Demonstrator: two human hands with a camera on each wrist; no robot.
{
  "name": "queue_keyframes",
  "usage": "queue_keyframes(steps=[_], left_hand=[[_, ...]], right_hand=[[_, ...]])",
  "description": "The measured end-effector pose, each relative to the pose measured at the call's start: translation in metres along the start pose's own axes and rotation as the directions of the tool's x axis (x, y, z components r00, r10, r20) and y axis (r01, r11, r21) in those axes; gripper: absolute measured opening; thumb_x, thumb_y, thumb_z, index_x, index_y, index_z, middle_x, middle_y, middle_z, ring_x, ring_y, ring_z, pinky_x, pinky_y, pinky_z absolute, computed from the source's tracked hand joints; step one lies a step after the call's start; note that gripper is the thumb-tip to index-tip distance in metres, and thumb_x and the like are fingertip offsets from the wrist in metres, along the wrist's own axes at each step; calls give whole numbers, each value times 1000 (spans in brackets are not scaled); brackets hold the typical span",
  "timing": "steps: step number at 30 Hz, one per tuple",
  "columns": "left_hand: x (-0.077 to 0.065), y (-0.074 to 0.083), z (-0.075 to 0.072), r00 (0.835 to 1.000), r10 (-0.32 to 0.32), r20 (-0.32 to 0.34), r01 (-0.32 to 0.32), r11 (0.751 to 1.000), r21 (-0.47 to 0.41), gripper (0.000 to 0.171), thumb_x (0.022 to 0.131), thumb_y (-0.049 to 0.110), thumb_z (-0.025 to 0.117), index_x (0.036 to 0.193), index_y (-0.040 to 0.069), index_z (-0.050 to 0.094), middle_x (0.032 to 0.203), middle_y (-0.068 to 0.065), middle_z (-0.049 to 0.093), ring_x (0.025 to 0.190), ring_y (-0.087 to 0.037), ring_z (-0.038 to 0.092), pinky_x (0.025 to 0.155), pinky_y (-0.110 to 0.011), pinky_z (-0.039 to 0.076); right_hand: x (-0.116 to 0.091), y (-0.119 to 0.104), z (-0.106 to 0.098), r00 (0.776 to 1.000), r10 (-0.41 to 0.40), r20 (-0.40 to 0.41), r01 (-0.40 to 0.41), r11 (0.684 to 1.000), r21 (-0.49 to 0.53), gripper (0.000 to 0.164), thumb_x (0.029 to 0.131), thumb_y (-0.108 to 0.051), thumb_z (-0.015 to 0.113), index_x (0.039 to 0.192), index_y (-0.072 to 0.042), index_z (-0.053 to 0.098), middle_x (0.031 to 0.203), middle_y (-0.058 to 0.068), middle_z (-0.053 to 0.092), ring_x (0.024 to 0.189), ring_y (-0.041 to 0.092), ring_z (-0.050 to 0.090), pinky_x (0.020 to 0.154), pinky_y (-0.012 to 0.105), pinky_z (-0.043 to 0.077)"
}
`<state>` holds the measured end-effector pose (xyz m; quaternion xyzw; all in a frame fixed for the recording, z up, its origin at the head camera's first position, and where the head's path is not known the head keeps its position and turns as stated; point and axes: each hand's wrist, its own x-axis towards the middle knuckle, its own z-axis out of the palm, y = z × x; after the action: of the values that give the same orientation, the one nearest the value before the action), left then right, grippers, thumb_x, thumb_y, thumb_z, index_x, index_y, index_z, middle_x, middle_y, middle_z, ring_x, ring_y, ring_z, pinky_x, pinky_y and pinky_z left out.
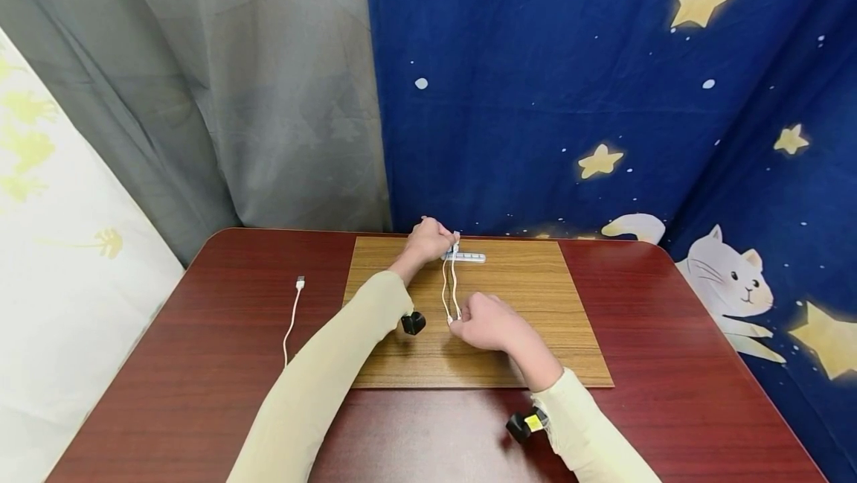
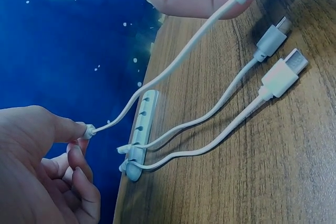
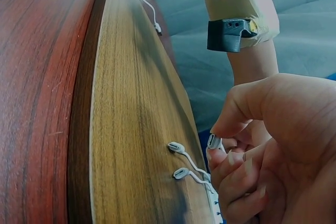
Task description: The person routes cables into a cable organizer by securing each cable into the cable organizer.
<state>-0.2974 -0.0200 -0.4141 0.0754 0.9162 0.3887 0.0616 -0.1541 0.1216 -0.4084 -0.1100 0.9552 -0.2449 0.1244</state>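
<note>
One cable (image 2: 197, 39) joins left hand (image 1: 431, 240), near board edge (image 1: 522, 240), and right hand (image 1: 492, 323).

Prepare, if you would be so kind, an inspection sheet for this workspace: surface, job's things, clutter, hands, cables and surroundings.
Surface: wood-grain board on a red-brown table.
Job's things: slotted cable clip strip along the board's far edge; held white cable, not in a slot.
Clutter: nothing seen.
Hands: left hand pinches one end of the held white cable between its fingers; right hand pinches the other.
Cables: two white cables sit in neighbouring slots; a loose white USB cable lies left of the board, partly hidden by the left sleeve.
Surroundings: grey curtain and blue star-print curtain behind.
</note>
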Motion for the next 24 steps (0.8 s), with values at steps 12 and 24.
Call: queue_keyframes(steps=[12, 24], left_hand=[[4, 4, 4, 1000, -18, 6, 17, 999, 27, 29, 100, 32, 67, 90, 10, 82, 97, -2, 70, 85, -20, 58, 76, -33, 44], [6, 7, 6, 999, -44, 21, 43, 998, 45, 29, 99, 33, 67, 84, 13, 82, 86, -1, 67, 79, -20, 57, 72, -32, 43]], right_hand=[[1, 2, -2, 998, 46, 38, -45, 998, -38, 35, 88, -36, 71, 67, -14, 53, 60, -3, 44, 55, 16, 41, 53, 35, 34], [4, 2, -2, 997, 65, 36, -63, 997, -49, 38, 89, -36, 72, 65, -15, 51, 59, -3, 43, 55, 15, 40, 52, 34, 33]])
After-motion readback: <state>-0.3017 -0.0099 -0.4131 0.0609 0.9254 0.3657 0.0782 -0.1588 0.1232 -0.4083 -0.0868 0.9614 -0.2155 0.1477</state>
